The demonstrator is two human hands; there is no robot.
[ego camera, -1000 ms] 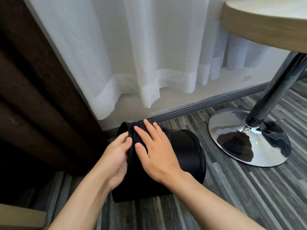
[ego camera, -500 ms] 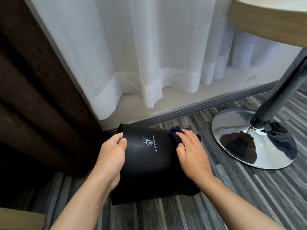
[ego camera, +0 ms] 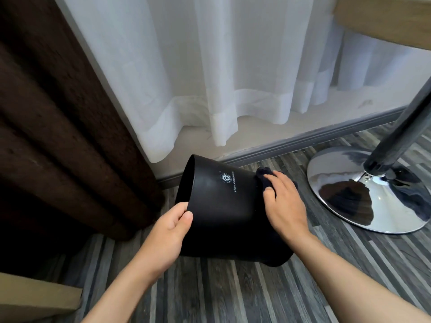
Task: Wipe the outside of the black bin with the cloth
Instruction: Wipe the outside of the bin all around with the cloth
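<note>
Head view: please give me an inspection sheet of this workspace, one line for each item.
Surface: grey striped plank floor, bare near the bin.
Job's things: black bin lying on its side, opening toward the brown curtain; dark cloth pressed on its wall.
Clutter: tan box corner.
Hands: left hand grips the rim; right hand presses the cloth.
Cables: nothing seen.
Surroundings: white sheer curtain, chrome table base.

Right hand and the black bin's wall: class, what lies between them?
In the head view, a dark cloth lies between the right hand and the wall of the black bin, pressed near its base.
</note>
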